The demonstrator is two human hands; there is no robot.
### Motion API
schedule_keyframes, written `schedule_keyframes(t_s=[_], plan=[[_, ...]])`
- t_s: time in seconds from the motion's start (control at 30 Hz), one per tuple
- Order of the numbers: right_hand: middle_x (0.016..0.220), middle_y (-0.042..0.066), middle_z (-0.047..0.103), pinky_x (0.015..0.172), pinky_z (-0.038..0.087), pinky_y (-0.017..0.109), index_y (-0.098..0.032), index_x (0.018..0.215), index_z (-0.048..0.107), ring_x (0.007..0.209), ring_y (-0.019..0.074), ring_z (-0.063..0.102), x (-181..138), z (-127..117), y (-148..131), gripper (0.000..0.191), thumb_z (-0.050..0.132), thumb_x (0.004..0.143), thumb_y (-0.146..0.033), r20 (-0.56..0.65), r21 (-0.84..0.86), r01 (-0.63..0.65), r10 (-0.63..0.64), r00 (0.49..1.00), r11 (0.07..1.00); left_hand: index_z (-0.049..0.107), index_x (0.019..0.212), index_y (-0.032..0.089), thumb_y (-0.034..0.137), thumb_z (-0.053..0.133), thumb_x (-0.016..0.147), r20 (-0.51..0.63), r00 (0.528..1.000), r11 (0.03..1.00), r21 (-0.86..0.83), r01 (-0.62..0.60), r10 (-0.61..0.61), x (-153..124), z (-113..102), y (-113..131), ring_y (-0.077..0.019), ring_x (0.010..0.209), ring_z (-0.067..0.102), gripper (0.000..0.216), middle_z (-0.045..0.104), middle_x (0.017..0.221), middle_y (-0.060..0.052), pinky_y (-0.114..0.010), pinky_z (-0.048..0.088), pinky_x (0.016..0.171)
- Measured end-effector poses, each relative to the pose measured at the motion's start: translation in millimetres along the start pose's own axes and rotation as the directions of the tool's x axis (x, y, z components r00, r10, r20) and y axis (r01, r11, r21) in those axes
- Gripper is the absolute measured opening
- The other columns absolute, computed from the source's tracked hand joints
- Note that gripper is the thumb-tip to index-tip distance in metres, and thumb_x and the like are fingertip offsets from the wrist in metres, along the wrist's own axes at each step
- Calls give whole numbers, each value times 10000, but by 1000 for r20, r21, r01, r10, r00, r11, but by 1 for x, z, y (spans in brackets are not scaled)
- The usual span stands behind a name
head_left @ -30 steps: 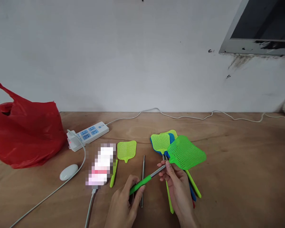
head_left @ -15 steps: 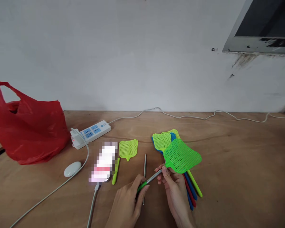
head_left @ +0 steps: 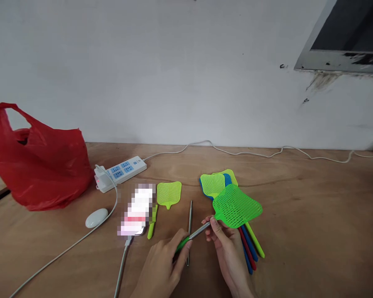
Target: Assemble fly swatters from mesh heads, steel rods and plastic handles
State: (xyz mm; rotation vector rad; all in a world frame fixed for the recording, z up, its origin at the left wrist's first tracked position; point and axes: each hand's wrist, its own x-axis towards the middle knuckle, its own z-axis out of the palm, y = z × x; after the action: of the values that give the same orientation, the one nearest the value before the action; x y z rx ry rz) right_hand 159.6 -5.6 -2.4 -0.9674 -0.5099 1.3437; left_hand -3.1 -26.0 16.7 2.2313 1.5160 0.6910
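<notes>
A green fly swatter (head_left: 238, 207) with a silver metal rod is held in both hands, its mesh head tilted to the right. My left hand (head_left: 166, 263) is closed round its green handle. With thumb and fingers, my right hand (head_left: 226, 252) pinches the rod just below the head. Under and behind that head lies a pile of other fly swatters (head_left: 213, 185) with yellow-green, blue and red parts. On the table, left of the rod, are a loose yellow-green swatter head (head_left: 169, 193), a yellow-green handle (head_left: 152, 225) and a bare metal rod (head_left: 190, 219).
A pixelated bright phone (head_left: 138, 211) on a charging cable lies at left, near a white oval object (head_left: 96, 218). Behind them sit a white power strip (head_left: 127, 169) and a red plastic bag (head_left: 49, 165). A thin white cord (head_left: 251, 153) runs along the wall.
My left hand has drawn slightly down and left with the green handle. The swatter head has shifted a little left. The whole view has moved slightly.
</notes>
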Motion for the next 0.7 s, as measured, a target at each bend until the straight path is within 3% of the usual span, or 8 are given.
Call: schedule_keyframes(t_s=[0.13, 0.23, 0.4, 0.53, 0.63, 0.7], plan=[[796, 61, 732, 552, 485, 287, -198, 736, 757, 622, 160, 579, 0, -4, 3, 271, 895, 617, -399, -44, -85, 30, -34, 998, 996, 602, 1005, 288, 276, 418, 990, 12, 1000, 999, 23, -29, 29, 0, -4, 0, -207, 574, 685, 185, 700, 672, 45, -249, 404, 528], [729, 36, 705, 557, 472, 289, -203, 730, 739, 596, 153, 552, -1, -7, 5, 290, 896, 613, -417, -45, -140, 68, -75, 996, 988, 571, 956, 275, 274, 397, 1009, 33, 999, 1000, 5, -15, 15, -1, 3, -2, -204, 597, 684, 182, 703, 707, 45, -254, 397, 552], [686, 9, 664, 583, 443, 297, -205, 783, 724, 567, 143, 513, -5, -11, 12, 261, 845, 700, -421, -38, -206, 138, -149, 988, 969, 577, 983, 275, 334, 383, 1046, 13, 998, 997, 43, -58, 57, 0, 11, -4, -222, 669, 712, 212, 739, 794, 29, -261, 411, 573], [683, 8, 650, 560, 436, 296, -202, 763, 704, 555, 138, 503, 1, -17, 11, 290, 834, 704, -454, -83, -181, 154, -172, 982, 971, 595, 915, 273, 324, 381, 1046, -6, 993, 980, 159, -115, 118, 1, 6, -8, -234, 589, 698, 255, 715, 693, 29, -277, 373, 511], [600, -27, 586, 545, 435, 276, -205, 713, 689, 543, 124, 493, 12, -22, 0, 331, 858, 657, -484, -210, -107, 201, -220, 953, 974, 595, 835, 263, 342, 384, 1040, 3, 993, 969, 216, -116, 118, -1, -4, -19, -224, 557, 685, 305, 702, 656, 18, -272, 358, 490], [647, -26, 611, 527, 435, 263, -198, 689, 686, 542, 109, 489, 18, -25, -8, 350, 898, 596, -460, -241, -51, 224, -230, 943, 973, 610, 867, 260, 363, 362, 1044, 10, 992, 971, 204, -124, 125, -4, -9, -28, -216, 583, 689, 322, 712, 696, 11, -261, 382, 513]])
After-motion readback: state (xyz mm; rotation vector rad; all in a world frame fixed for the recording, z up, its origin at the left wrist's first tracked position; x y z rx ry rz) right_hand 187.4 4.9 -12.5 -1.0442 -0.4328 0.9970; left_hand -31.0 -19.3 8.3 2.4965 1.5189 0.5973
